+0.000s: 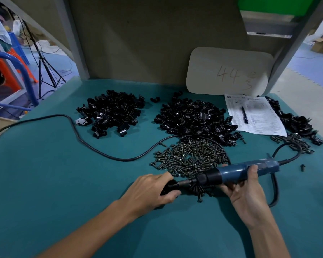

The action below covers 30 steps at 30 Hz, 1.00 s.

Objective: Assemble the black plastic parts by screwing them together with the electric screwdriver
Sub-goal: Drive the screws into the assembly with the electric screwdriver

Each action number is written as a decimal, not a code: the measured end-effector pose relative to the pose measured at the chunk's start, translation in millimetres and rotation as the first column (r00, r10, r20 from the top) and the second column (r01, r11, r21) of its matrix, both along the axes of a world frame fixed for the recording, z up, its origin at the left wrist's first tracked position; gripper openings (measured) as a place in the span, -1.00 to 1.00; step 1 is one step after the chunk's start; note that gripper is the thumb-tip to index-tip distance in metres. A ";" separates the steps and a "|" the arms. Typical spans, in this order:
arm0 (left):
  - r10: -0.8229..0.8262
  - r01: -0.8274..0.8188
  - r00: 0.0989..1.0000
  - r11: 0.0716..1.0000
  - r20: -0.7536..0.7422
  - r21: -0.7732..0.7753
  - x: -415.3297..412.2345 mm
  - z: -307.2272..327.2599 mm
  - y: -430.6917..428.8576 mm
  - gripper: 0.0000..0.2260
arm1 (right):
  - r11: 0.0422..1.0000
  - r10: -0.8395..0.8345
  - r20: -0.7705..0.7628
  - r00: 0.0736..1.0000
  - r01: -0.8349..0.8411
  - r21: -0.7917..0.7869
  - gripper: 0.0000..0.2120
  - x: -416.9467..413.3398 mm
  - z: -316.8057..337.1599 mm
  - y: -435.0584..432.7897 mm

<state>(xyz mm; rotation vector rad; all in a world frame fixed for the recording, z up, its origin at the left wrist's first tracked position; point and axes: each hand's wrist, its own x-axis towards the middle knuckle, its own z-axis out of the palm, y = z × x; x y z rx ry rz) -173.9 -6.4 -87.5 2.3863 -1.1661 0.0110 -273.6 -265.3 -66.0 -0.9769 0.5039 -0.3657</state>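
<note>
Our right grip (244,192) holds the screwdriver (239,172) flat, tip pointing left into the black part (168,188) our left grip (153,189) holds.

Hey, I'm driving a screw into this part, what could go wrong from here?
1. The left hand grips the part right at the bit of the screwdriver. A slip could jab that hand.
2. The cord loops beside the right hand and runs across the screws. A tug might scatter them or pull the tool off line.
</note>
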 end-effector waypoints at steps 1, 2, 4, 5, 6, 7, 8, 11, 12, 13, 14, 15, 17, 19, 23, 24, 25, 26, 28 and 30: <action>-0.005 0.005 1.000 1.000 0.000 -0.001 -0.5 0.4 -0.2 -0.71 | 1.000 -0.004 -0.005 1.000 0.004 -0.005 -0.43 -0.4 1.0 -0.1; -0.009 0.009 1.000 1.000 -0.002 -0.005 -1.2 0.8 -0.3 -0.70 | 1.000 -0.010 -0.012 1.000 0.010 -0.012 -0.43 -0.7 2.2 -0.4; -0.018 0.018 1.000 1.000 0.006 -0.019 -2.5 2.1 -0.1 -0.69 | 0.999 -0.035 -0.018 0.999 0.035 -0.038 -0.42 -0.6 5.6 -0.6; -0.028 0.029 0.999 0.999 0.021 -0.026 -3.2 3.0 -0.2 -0.68 | 0.997 -0.053 -0.010 0.999 0.052 -0.053 -0.43 0.1 8.3 -0.1; -0.041 0.042 0.999 0.998 0.036 -0.035 -4.4 4.0 -0.3 -0.67 | 0.995 -0.070 0.001 0.998 0.070 -0.064 -0.46 0.9 11.4 0.6; -0.050 0.052 0.998 0.998 0.046 -0.047 -5.7 5.2 -0.4 -0.66 | 0.994 -0.087 0.009 0.996 0.087 -0.073 -0.48 2.4 14.6 1.4; -0.056 0.059 0.997 0.996 0.053 -0.065 -7.2 6.2 -0.2 -0.65 | 0.992 -0.099 0.015 0.995 0.100 -0.082 -0.50 4.3 18.0 3.3; -0.053 0.061 0.997 0.989 0.063 -0.137 -9.5 8.3 3.7 -0.66 | 0.986 -0.142 0.002 0.990 0.141 -0.093 -0.49 12.9 25.2 10.9; -0.043 0.053 0.997 0.984 0.061 -0.168 -9.2 7.9 6.2 -0.67 | 0.982 -0.174 0.002 0.985 0.174 -0.071 -0.47 15.4 28.3 11.6; -0.029 0.042 0.998 0.978 0.063 -0.207 -8.8 7.0 8.8 -0.68 | 0.975 -0.220 0.001 0.976 0.219 -0.033 -0.45 17.1 32.6 9.5; -0.015 0.031 0.998 0.970 0.068 -0.242 -9.0 6.3 10.9 -0.69 | 0.964 -0.266 0.002 0.964 0.266 0.005 -0.42 17.2 37.7 3.9; -0.005 0.023 0.997 0.965 0.071 -0.261 -9.6 6.4 11.9 -0.69 | 0.954 -0.300 -0.001 0.954 0.300 0.024 -0.39 15.9 43.9 -4.6; 0.001 0.021 0.996 0.968 0.085 -0.249 -11.3 7.8 10.6 -0.71 | 0.953 -0.300 -0.049 0.953 0.296 -0.069 -0.40 8.6 54.1 -26.8; 0.013 0.017 0.992 0.972 0.124 -0.235 -11.6 7.9 7.2 -0.76 | 0.925 -0.228 -0.173 0.958 0.158 -0.344 -0.48 -3.4 54.1 -48.3; 0.028 0.005 0.988 0.977 0.155 -0.211 -9.9 5.4 5.4 -0.79 | 0.697 -0.269 -0.472 0.840 -0.169 -0.697 -0.57 -25.7 37.0 -69.0; 0.023 0.011 0.987 0.978 0.157 -0.210 -10.0 4.2 5.7 -0.79 | 0.636 -0.305 -0.525 0.795 -0.240 -0.733 -0.61 -29.7 32.4 -68.5; 0.016 0.018 0.987 0.978 0.160 -0.209 -10.0 3.1 5.7 -0.79 | 0.572 -0.341 -0.570 0.748 -0.316 -0.757 -0.66 -32.3 28.1 -66.4; 0.010 0.024 0.987 0.978 0.161 -0.207 -10.0 2.7 5.5 -0.79 | 0.513 -0.372 -0.605 0.704 -0.387 -0.766 -0.68 -34.3 24.1 -63.3; 0.008 0.025 0.987 0.978 0.158 -0.209 -9.0 3.0 5.2 -0.78 | 0.429 -0.412 -0.649 0.640 -0.492 -0.758 -0.68 -35.3 19.0 -55.9; 0.017 0.020 0.987 0.974 0.160 -0.226 -7.9 4.3 5.1 -0.77 | 0.355 -0.450 -0.661 0.600 -0.558 -0.750 -0.57 -34.8 18.9 -49.0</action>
